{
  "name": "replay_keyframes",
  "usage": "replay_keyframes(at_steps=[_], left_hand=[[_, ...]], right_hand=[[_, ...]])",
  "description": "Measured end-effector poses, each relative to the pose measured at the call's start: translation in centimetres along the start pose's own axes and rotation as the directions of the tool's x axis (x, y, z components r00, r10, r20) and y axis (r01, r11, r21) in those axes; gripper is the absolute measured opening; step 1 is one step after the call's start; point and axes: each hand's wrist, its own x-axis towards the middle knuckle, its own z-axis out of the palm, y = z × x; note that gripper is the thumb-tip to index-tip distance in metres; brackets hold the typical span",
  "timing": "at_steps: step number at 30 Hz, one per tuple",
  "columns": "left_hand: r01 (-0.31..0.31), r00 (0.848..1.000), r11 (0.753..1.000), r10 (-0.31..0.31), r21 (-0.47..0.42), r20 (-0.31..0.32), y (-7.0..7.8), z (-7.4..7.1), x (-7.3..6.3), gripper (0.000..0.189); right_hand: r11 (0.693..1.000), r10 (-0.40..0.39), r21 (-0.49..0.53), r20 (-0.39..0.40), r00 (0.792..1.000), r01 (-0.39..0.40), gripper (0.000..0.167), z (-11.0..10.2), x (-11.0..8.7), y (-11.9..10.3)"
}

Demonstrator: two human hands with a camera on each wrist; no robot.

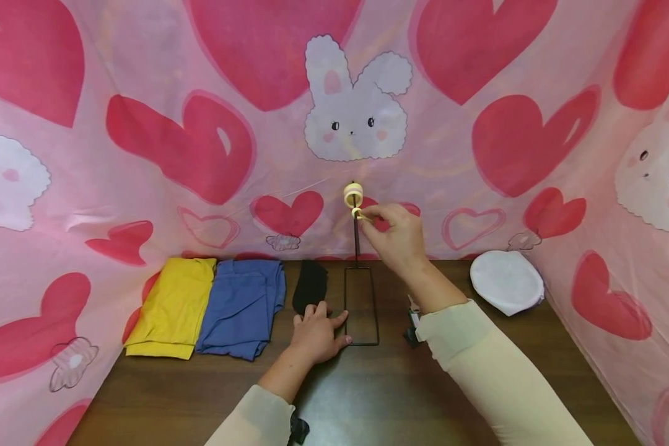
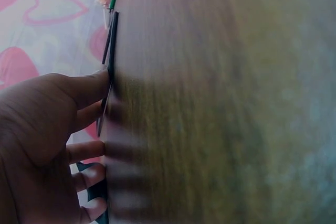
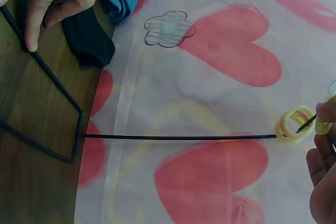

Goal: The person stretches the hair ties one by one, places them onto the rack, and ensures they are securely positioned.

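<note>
A black wire stand (image 1: 357, 244) has a rectangular base on the table and a thin upright rod with a hook at its top. Yellow bands with paler stripes (image 1: 354, 196) hang on that hook. My right hand (image 1: 397, 238) pinches another small yellow band (image 1: 357, 213) between thumb and fingertips; in the right wrist view it is close to the hook's tip. Down at the base, my left hand (image 1: 316, 334) rests its spread fingers on the left side wire, the thumb (image 2: 97, 85) touching it in the left wrist view. Its other fingertips are near a black, sock-shaped cloth (image 1: 310, 285).
Folded yellow cloth (image 1: 173, 310) and folded blue cloth (image 1: 242, 306) lie side by side at the left. A white round cloth item (image 1: 506, 282) sits at the right. A small pink and green object (image 1: 414, 313) is partly hidden by the right forearm. Patterned fabric (image 1: 279, 155) walls the table.
</note>
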Motion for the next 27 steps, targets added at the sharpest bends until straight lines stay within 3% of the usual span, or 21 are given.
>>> replay_keyframes(at_steps=[12, 19, 27], left_hand=[[-0.007, 1.0, 1.0, 0.007, -0.001, 0.0, 0.1, 0.3, 0.1, 0.064], [-0.012, 1.0, 1.0, 0.012, -0.007, -0.005, 0.1, 0.1, 0.1, 0.063], [0.0, 1.0, 1.0, 0.0, -0.005, 0.018, 0.1, -0.1, 0.0, 0.063]], right_hand=[[0.972, 0.233, 0.02, -0.013, 0.973, -0.232, 0.018, 1.9, 1.5, 0.9], [0.975, 0.221, 0.024, -0.014, 0.975, -0.221, 0.033, 2.1, 1.6, 1.3], [0.97, 0.241, 0.038, 0.014, 0.97, -0.242, 0.039, 0.7, -0.2, 1.4]])
